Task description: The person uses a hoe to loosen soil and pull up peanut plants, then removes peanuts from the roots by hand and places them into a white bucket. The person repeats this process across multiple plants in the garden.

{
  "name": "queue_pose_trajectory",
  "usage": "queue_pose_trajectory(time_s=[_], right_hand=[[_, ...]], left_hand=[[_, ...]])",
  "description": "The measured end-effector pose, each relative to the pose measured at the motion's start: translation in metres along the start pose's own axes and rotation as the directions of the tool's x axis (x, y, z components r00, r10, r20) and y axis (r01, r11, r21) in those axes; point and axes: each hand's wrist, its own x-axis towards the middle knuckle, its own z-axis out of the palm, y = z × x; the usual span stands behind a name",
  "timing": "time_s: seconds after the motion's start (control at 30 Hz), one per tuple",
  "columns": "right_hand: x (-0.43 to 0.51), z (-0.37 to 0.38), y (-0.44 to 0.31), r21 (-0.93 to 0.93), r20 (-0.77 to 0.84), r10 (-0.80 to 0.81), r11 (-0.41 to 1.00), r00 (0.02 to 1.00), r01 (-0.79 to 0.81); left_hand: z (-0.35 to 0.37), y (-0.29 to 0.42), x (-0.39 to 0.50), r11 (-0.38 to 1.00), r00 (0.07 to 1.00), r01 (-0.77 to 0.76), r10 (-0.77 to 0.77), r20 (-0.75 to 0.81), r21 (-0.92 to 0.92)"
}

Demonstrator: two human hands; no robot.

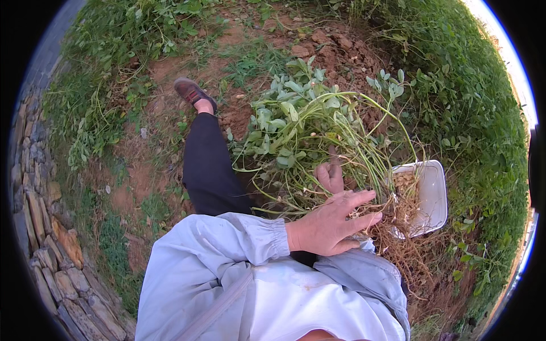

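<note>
A leafy bundle of uprooted peanut plants (294, 115) lies before me, its stems running right to tangled roots (401, 243). My left hand (337, 219) reaches across from the left, palm down, fingers apart, with its fingertips close to the stem bases and roots. Just beyond it, my right hand (330, 174) shows partly among the stems, one finger extended and others bent; whether it grips any stem is hidden. On the right stands a white plastic container (435, 192) with peanut pods (405, 183) inside. Roots hang over its near side.
My trousered leg (211, 166) stretches forward on the left, ending in a brown shoe (190, 91). Dense green plants (482, 128) border the right side. Loose reddish soil clods (328, 42) lie ahead. A stacked stone wall (55, 264) runs along the far left.
</note>
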Motion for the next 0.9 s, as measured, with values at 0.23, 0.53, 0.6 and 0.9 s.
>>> queue_pose_trajectory(time_s=[0.23, 0.53, 0.6, 0.9], right_hand=[[-0.008, -0.019, 0.011, -0.044, -0.161, 0.1, 0.993, 0.982, -0.108], [-0.008, -0.016, 0.017, -0.121, -0.15, 0.139, 0.98, 0.979, -0.157], [-0.009, -0.01, 0.002, -0.012, -0.141, 0.193, 0.98, 0.971, -0.197], [-0.003, -0.006, -0.002, 0.034, -0.083, 0.243, 0.97, 0.967, -0.241]], left_hand=[[-0.061, -0.091, 0.023, 0.922, 0.879, 0.316, -0.196, -0.434, 0.223], [-0.051, -0.156, 0.036, 0.931, 0.932, 0.363, -0.363, -0.001, 0.041], [-0.059, -0.145, 0.037, 0.909, 0.908, 0.416, -0.417, 0.044, 0.025], [-0.063, -0.118, 0.041, 0.914, 0.972, 0.229, -0.232, -0.033, 0.334]])
